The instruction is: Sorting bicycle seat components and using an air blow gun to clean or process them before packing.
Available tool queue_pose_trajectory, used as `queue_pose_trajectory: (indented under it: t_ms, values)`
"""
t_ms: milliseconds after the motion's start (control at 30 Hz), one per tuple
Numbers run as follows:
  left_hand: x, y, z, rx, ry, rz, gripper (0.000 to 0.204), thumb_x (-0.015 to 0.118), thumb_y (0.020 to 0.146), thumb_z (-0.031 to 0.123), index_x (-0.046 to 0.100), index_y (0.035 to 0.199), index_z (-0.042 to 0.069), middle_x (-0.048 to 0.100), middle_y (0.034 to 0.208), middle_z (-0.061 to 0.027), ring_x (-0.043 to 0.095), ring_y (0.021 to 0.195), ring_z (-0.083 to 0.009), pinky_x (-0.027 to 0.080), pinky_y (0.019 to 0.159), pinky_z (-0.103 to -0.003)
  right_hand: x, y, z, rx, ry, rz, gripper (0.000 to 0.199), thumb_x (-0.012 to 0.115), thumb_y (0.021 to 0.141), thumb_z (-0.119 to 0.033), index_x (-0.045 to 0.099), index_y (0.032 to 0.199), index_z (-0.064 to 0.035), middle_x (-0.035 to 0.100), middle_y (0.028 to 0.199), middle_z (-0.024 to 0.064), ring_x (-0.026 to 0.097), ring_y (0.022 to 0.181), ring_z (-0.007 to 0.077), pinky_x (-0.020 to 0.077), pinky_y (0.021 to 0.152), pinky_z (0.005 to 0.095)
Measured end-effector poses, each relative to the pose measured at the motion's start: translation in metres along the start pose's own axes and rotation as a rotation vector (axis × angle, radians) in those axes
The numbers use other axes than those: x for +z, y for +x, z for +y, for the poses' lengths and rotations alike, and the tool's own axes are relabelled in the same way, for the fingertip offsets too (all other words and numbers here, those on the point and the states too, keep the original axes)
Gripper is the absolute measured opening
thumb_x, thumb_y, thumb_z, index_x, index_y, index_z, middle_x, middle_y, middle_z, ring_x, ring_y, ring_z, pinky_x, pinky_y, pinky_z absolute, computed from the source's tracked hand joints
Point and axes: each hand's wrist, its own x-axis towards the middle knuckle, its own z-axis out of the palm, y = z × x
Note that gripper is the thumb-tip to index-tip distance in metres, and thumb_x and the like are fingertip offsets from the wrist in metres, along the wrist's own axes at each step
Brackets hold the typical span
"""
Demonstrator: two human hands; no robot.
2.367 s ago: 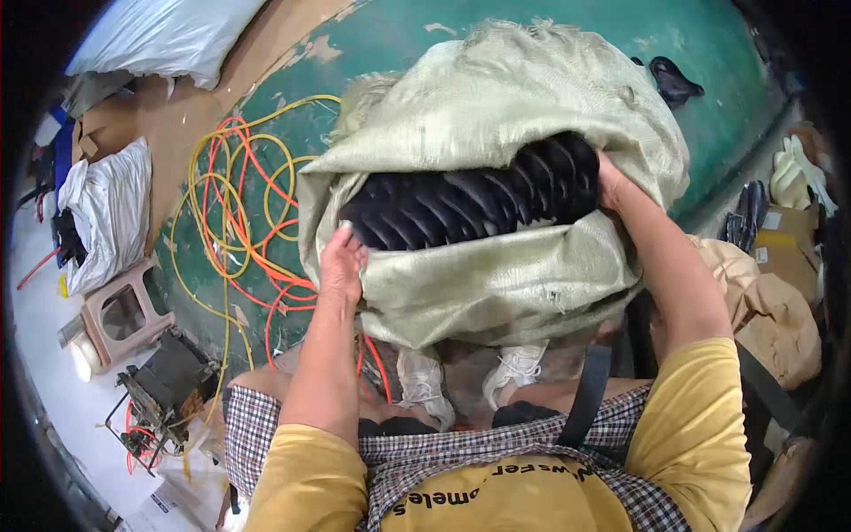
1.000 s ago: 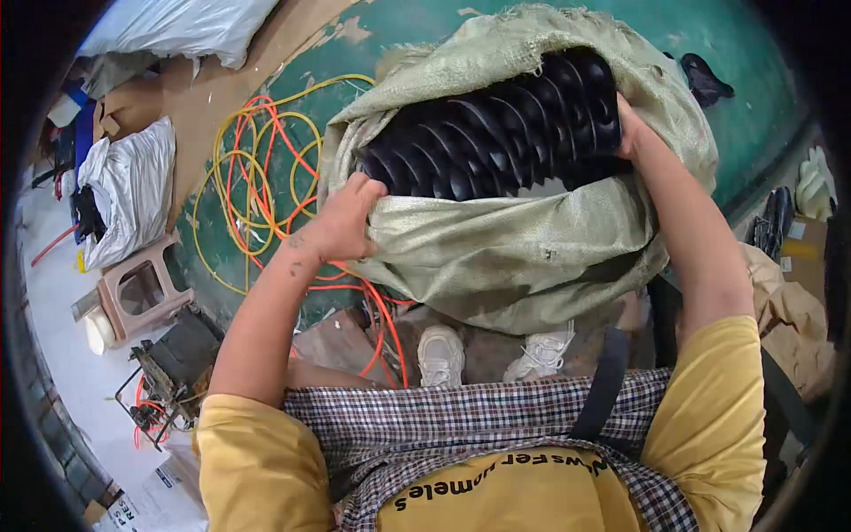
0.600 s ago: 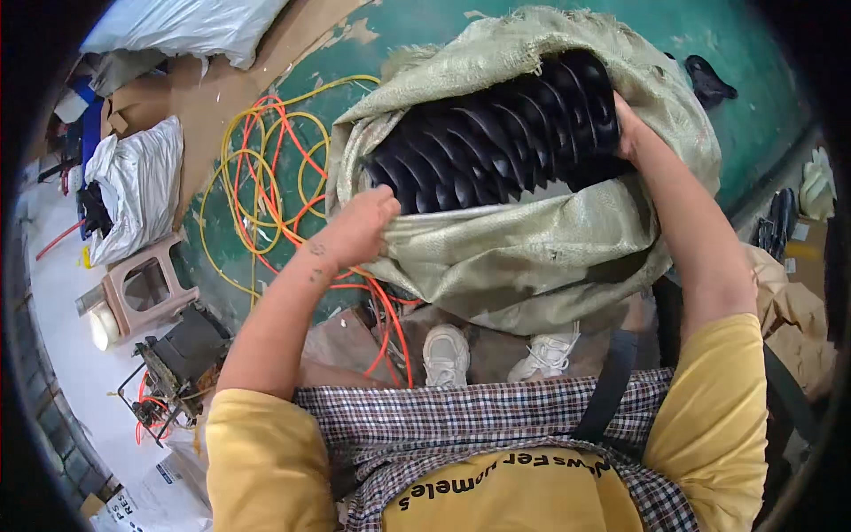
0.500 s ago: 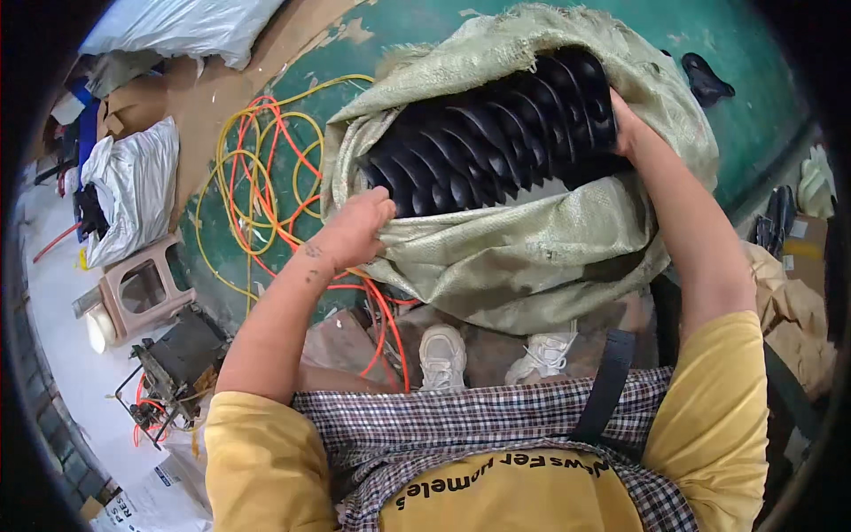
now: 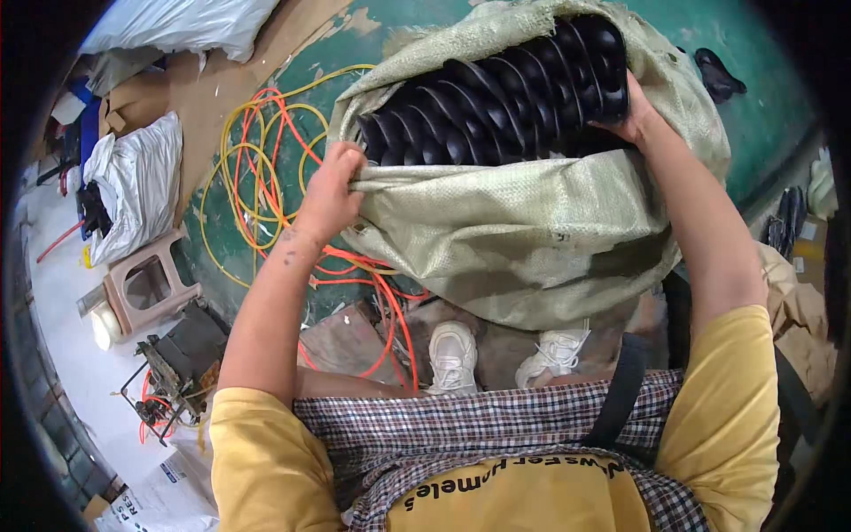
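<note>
A long row of nested, glossy black curved shells lies inside the mouth of a pale green woven sack. My left hand is closed on the sack's rim at the row's left end. At the opposite end, my right hand grips the last shell from the side; some of its fingers are hidden behind the shells and the cloth. The near side of the sack covers the lower edge of the row. What lies deeper in the sack cannot be seen.
Orange and yellow hoses lie coiled left of the sack. A single black piece rests on the green floor at far right. A pinkish plastic stool, a dark metal device and a white bag stand left; crumpled brown paper is right.
My left hand has moved up and slightly left, raising the sack's near rim over more of the shells' lower edge. The shells and my right hand sit slightly higher in view.
</note>
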Motion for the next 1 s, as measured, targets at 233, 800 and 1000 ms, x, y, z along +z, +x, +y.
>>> queue_pose_trajectory:
  t_ms: [233,800,1000]
  values:
    - [-0.01,0.015,-0.018,0.036,0.051,-0.132,0.038,0.066,0.06,-0.004,0.046,0.092,0.004,0.051,0.087,-0.0127,0.052,0.082,-0.0315,0.042,0.074,-0.035,0.016,-0.004,0.001,-0.022,-0.032,0.115,0.042,0.039,0.086,-0.051,0.062,0.097,-0.0173,0.067,0.085,-0.0011,0.064,0.075,0.0144,0.0514,0.059,0.0332]
    - [0.008,0.012,-0.014,0.208,0.187,0.133,0.02,0.053,0.053,-0.007,0.04,0.065,0.003,0.044,0.067,-0.0134,0.047,0.069,-0.0337,0.039,0.061,-0.041,0.018,0.002,-0.008,-0.017,0.026,0.109,0.04,0.039,0.087,-0.047,0.063,0.098,-0.0166,0.067,0.086,-0.0003,0.064,0.075,0.0157,0.0528,0.059,0.0352]
    - [0.062,0.012,-0.019,0.014,0.215,0.527,0.018,0.05,0.055,-0.008,0.039,0.063,0.004,0.043,0.063,-0.0129,0.045,0.066,-0.0334,0.037,0.06,-0.042,0.029,0.008,-0.018,-0.037,-0.011,0.236,0.04,0.038,0.087,-0.049,0.062,0.095,-0.018,0.066,0.083,-0.001,0.063,0.072,0.0158,0.0525,0.057,0.0361]
